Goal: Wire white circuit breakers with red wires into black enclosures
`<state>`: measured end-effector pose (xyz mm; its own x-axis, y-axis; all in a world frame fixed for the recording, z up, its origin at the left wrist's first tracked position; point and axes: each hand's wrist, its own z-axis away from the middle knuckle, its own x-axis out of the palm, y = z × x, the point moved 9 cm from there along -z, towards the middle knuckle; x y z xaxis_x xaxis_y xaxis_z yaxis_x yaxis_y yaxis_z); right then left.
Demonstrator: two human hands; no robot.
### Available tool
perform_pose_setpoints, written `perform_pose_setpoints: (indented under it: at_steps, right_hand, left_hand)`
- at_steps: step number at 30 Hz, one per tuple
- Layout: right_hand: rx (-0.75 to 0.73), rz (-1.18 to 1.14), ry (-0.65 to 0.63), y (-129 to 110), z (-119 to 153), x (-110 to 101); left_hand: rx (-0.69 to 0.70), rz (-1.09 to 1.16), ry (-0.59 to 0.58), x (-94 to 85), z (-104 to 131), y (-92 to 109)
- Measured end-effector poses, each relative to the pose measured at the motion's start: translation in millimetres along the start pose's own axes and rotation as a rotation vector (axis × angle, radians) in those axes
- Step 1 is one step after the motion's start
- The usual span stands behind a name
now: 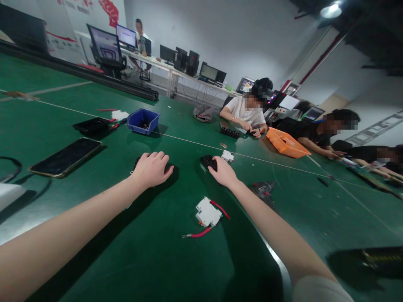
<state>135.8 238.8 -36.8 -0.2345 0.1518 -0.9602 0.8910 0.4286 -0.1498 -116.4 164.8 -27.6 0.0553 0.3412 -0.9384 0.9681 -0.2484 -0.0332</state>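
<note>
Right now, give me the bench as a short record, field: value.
left hand: left hand over a dark item, mostly hidden
right hand: right hand at a small black object, grip unclear
nearest part: white module with two red leads, between the forearms
left side: phone, lying flat
beyond hands: blue bin, small dark pieces inside; orange bin, farther right
surface: green tabletop

Unreadable Throughout

Can't make out a single word, number or brand. Printed in red on the banner [94, 25], but too blurred to read. Marked in yellow on the black object [385, 262] at right, equally illegible. Too small to decipher on the monitor [126, 37].
</note>
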Motion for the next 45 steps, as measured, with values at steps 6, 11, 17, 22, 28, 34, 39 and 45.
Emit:
perform_pose_setpoints:
  at_steps: [6,11,17,22,28,34,39,45]
  right_hand:
    - [-0.032,-0.133,-0.059,-16.4,78.0,-26.4]
    - [0.07,-0.529,0.007,-5.5,115.3,-48.9]
    - [0.074,-0.448,0.209,6.4,100.3,-51.5]
    - [0.061,-0.409,0.087,-2.8,108.0,-35.0]
    - [0.026,-0.414,0.038,-11.0,146.5,-41.0]
    - [-0.033,-0.411,0.063,-10.7,155.2,-41.3]
    - [-0.002,-0.477,0.144,-1.6,157.0,-48.0]
    - [0.035,-0.55,0.164,2.6,159.3,-50.8]
  left_hand:
    - [0.011,0.057,-0.032,3.1,0.8,0.7]
    - [0.04,0.017,-0.071,6.6,2.5,5.6]
    - [0.036,-0.066,-0.06,3.5,2.4,7.9]
    - [0.016,-0.063,-0.06,0.2,1.4,7.0]
    - [-0.038,-0.034,-0.107,-2.7,-0.4,6.7]
    - [-0.007,-0.144,-0.086,-0.7,0.9,12.1]
    - [-0.045,-0.151,-0.092,-1.5,0.5,11.4]
    - [-0.047,-0.169,-0.133,-2.3,0.2,16.3]
